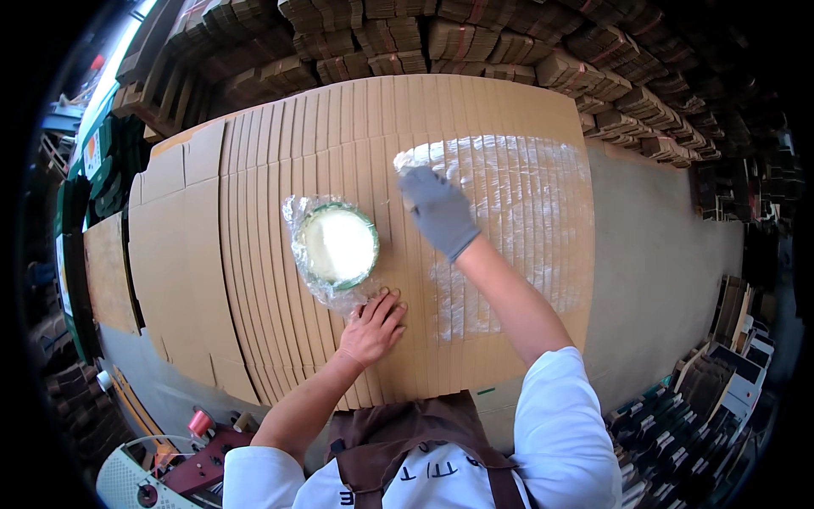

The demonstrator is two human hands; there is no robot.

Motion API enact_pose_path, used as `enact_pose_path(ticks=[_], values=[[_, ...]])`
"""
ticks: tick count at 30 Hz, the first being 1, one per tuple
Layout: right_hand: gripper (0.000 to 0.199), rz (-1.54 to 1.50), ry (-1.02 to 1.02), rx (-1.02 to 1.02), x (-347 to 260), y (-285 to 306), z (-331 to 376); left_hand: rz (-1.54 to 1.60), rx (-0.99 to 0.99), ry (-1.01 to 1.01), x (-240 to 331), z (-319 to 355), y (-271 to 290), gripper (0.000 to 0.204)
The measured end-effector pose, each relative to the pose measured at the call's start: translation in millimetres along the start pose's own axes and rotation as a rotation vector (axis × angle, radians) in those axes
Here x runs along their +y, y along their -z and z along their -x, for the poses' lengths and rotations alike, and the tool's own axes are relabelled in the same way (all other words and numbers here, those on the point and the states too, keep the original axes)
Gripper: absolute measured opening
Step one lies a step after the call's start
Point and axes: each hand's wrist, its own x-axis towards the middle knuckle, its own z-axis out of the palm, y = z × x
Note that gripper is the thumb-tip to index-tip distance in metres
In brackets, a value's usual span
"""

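Note:
My right hand (438,210), in a grey glove, is closed above the cardboard at the far middle. A small whitish thing shows at its fingertips, too hidden to name. Beside it a shiny white wet coat (526,204) covers the right part of the overlapping cardboard strips (356,110). My bare left hand (375,328) rests palm down with fingers spread on the strips. Just beyond it stands a round green-rimmed tub (341,246) of white paste, with clear crumpled plastic film (298,229) around it. The fingers lie close to the film's lower edge.
Larger flat cardboard sheets (174,254) lie at the left of the strips. Bundled cardboard stacks (462,42) line the far side and far right. A red machine (208,467) with a pink spool stands at the near left. Grey floor (670,246) extends on the right.

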Motion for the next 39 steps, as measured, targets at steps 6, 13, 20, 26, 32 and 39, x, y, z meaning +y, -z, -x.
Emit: enact_pose_path(ticks=[6,13,20,26,32,39], values=[[0.033,-0.064,-0.032,0.155,20,14,-8,0.017,-0.021,0.019,0,0,4,0.044],[0.034,0.028,-0.192,-0.030,14,-13,-18,0.016,-0.006,-0.002,-1,1,2,0.045],[0.023,0.043,-0.112,0.055,2,-17,-18,0.007,0.022,-0.018,-2,1,0,0.046],[0.012,-0.646,-0.640,0.377,54,16,-12,0.012,0.022,-0.005,0,4,-2,0.046],[0.012,-0.921,-0.709,0.504,31,-29,-18,-0.006,0.018,-0.014,-1,0,-1,0.045],[0.013,-0.854,-0.750,0.759,84,-14,2,0.005,0.036,-0.007,1,-1,-2,0.045]])
